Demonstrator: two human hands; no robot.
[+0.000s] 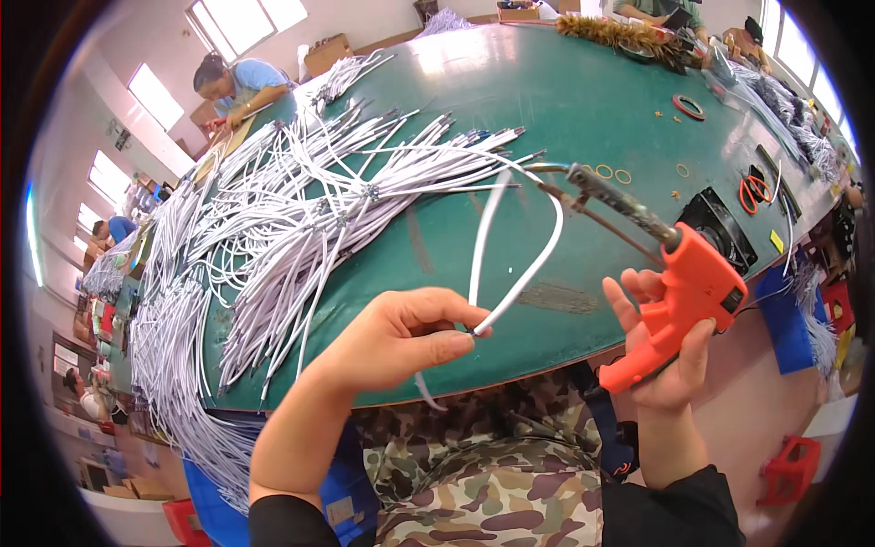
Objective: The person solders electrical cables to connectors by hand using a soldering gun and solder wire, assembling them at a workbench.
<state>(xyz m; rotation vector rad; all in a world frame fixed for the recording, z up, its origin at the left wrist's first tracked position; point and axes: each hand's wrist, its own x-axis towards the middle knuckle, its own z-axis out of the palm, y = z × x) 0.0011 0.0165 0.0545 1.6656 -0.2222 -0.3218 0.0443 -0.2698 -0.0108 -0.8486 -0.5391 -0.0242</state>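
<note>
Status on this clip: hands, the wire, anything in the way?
Left hand pinches looped white wire. Right hand grips orange soldering gun, tip at wire's end. Wire bundles lie beyond; nothing blocking.

On the table point(583, 100), the wire heap point(273, 228) lies left; the scissors point(754, 192) lie right, with the tape roll point(689, 107) behind them.

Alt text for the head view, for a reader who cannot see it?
The left hand pinches a looped white cable whose end meets the tip of an orange soldering gun held in the right hand, above a green table heaped with white cables.
</note>
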